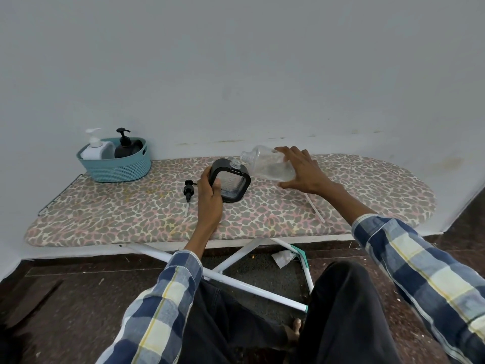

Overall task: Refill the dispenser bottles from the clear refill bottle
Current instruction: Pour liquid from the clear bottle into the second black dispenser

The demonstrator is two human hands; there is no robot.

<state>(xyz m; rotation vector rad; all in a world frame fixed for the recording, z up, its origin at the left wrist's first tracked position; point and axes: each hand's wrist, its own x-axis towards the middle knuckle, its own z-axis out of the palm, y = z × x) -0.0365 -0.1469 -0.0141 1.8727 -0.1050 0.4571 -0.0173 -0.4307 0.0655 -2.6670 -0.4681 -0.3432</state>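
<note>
A square black-framed dispenser bottle with a clear window stands tilted on the ironing board, its neck uncapped. My left hand grips its left side. My right hand holds the clear refill bottle, which is tipped on its side with the open mouth pointing left, just above and right of the dispenser's neck. A black pump head with its white tube lies on the board left of my left hand.
A teal basket at the board's back left holds a white pump bottle and a black pump bottle. A thin white tube lies on the board under my right forearm. The wall stands right behind the board.
</note>
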